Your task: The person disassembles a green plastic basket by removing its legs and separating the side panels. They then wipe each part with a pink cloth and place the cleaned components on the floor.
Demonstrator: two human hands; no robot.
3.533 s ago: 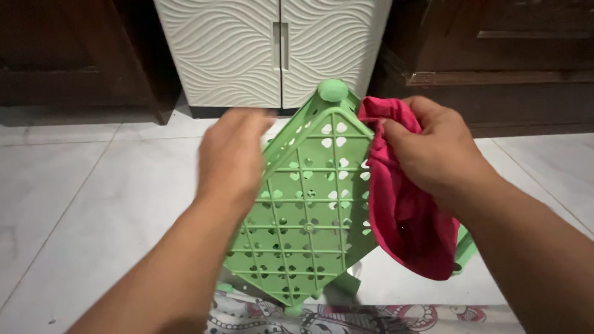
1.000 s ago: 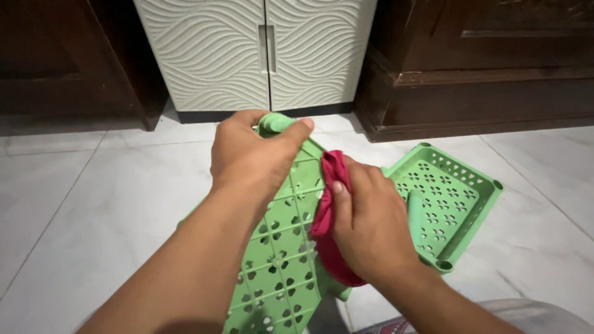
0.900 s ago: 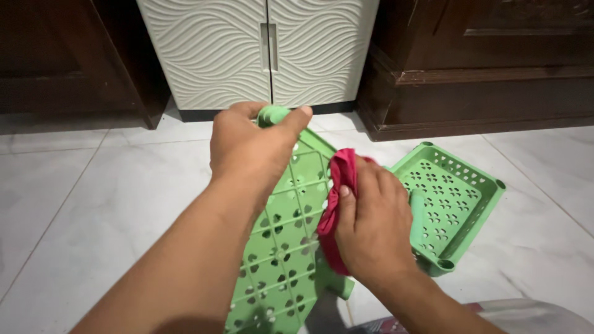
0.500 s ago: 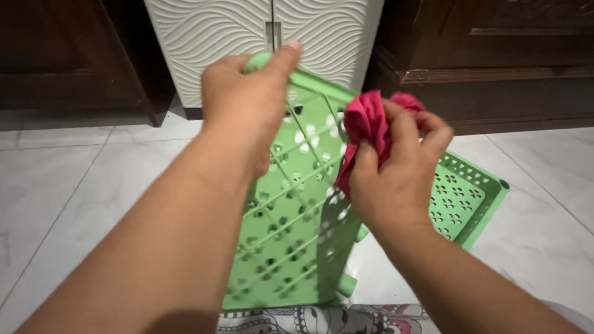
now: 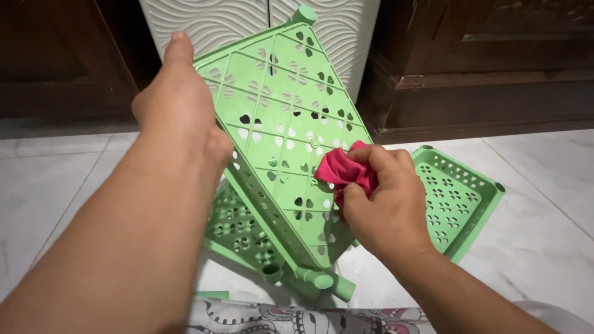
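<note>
While the left hand (image 5: 176, 108) grips the upper left edge of a green perforated plastic shelf panel (image 5: 278, 117), holding it tilted up off the floor, the right hand (image 5: 383, 204) is closed around a bunched pink cloth (image 5: 343, 170) and presses it against the panel's face, a little below and to the right of its middle. The left hand's fingers wrap behind the panel's rim and are hidden there, with the thumb lying along the near edge and pointing upward. The panel is pierced with rows of petal-shaped holes and carries short round sockets at its corners; one socket shows at the top, and two more sit at the bottom end, close to the floor. Behind and below the tilted panel, a second green shelf panel (image 5: 238, 226) of the same kind lies partly covered by it. A third green shelf tray (image 5: 461, 198) rests flat on the white marble-tiled floor (image 5: 544, 204) just to the right of the right hand, its raised rim facing up. A patterned fabric (image 5: 278, 318) with dark swirls and touches of pink lies along the bottom edge of the view. Farther back stand a white cabinet (image 5: 204, 25) with wavy-textured doors, directly behind the held panel, and dark wooden furniture (image 5: 495, 68) on either side of it.
</note>
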